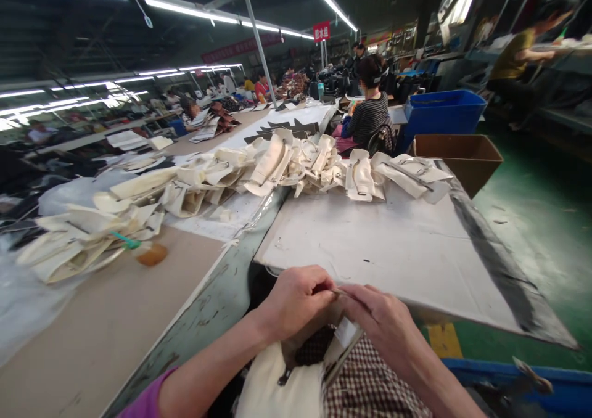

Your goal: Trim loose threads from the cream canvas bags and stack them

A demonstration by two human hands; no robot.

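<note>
A cream fabric piece with a small dark zipper pull lies over my lap, on checked brown cloth. My left hand pinches the piece's upper edge between thumb and fingers. Close beside it, my right hand grips the same edge, its fingertips nearly meeting the left ones. Below the hands the piece hangs open, showing its inner side and a whitish patch. Part of the piece is hidden behind the right hand and wrist.
Many cream pieces are heaped across the far part of the white table. At left sits a bottle of amber liquid. Blue bin and brown box stand at right. A seated person works beyond.
</note>
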